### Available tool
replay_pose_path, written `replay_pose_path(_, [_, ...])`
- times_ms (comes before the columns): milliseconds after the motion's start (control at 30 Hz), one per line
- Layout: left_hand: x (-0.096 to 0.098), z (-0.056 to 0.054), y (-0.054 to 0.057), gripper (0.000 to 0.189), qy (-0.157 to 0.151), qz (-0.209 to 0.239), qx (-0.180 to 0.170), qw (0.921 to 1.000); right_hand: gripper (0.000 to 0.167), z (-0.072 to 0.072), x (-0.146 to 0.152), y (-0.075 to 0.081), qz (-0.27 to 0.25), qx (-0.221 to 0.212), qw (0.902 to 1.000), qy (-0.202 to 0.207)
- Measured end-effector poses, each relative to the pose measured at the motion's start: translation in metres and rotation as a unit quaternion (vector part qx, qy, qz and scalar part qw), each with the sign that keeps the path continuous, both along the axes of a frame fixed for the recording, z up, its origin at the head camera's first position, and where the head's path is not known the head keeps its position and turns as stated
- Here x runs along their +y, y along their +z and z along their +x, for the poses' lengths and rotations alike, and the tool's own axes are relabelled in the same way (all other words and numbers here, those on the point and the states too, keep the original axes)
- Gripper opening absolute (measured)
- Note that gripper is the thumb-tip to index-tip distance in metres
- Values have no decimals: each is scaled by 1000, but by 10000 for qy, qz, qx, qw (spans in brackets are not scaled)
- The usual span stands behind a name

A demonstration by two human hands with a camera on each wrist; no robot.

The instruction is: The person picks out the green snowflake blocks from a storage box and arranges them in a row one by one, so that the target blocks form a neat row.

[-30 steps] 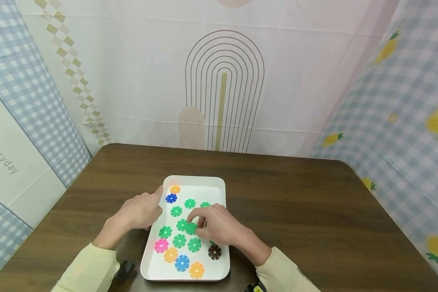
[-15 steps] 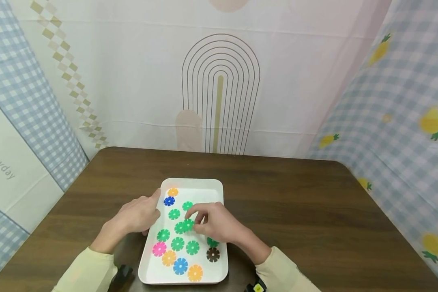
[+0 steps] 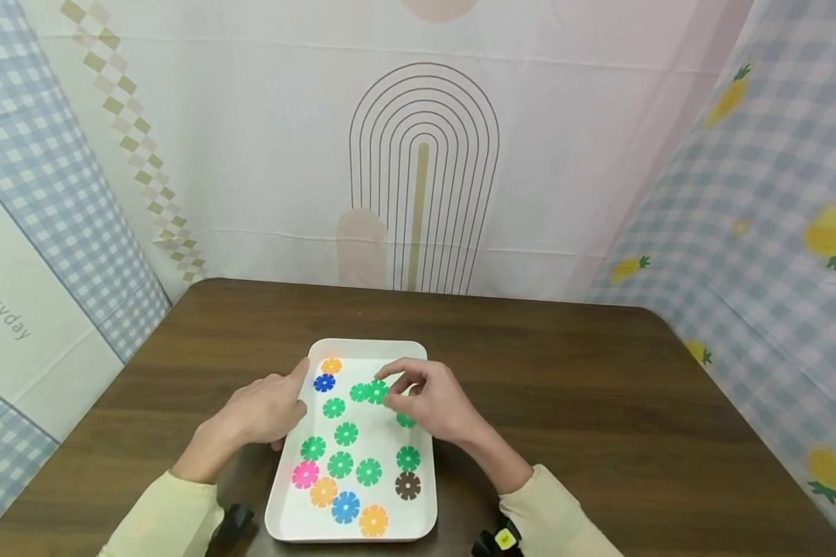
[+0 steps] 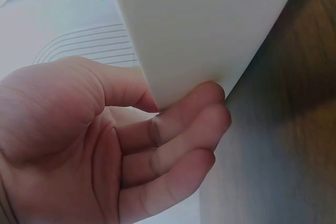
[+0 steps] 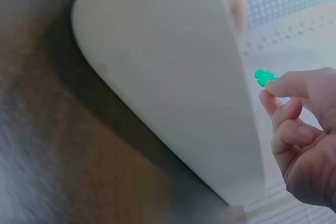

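A white tray [image 3: 289,510] holds notched plastic discs in several colours. My left hand [image 3: 265,408] grips the tray's left rim; in the left wrist view its thumb lies over the edge and its fingers [image 4: 184,135] are against the outer wall. Over the tray's far right part, my right hand [image 3: 435,398] pinches a green disc [image 3: 377,391] between thumb and index finger. This disc overlaps another green disc [image 3: 358,392] in the head view; whether they touch I cannot tell. The right wrist view shows the pinched green piece [image 5: 264,77] above the tray rim.
Several more green discs lie in the tray's middle. A pink disc [image 3: 305,474], a light blue disc [image 3: 345,507] and a brown disc [image 3: 408,486] are near its front. A dark blue disc [image 3: 324,382] lies at the back left. Brown wooden table [image 3: 564,433] surrounds the tray.
My right hand has moved away from me and slightly right, taking the green disc from beside a middle green disc to one farther back. My left hand stays on the rim.
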State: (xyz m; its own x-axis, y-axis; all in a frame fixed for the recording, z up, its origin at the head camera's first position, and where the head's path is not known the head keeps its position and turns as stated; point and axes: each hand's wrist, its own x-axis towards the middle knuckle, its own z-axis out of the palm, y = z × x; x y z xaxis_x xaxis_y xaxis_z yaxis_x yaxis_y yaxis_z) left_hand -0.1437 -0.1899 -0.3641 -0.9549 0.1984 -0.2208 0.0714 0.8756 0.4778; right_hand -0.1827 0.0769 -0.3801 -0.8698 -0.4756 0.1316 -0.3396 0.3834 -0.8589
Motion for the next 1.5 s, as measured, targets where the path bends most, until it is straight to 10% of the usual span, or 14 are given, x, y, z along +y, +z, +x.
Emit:
replay_pose_path(1067, [-6, 0, 2, 49, 101, -4, -122, 9999, 28, -22, 74, -10, -714, -657, 9916, -859])
replay_pose_path(1500, [-6, -2, 0, 39, 246, 135, -237, 9993, 31, -29, 84, -20, -214, -1133, 9877, -1058])
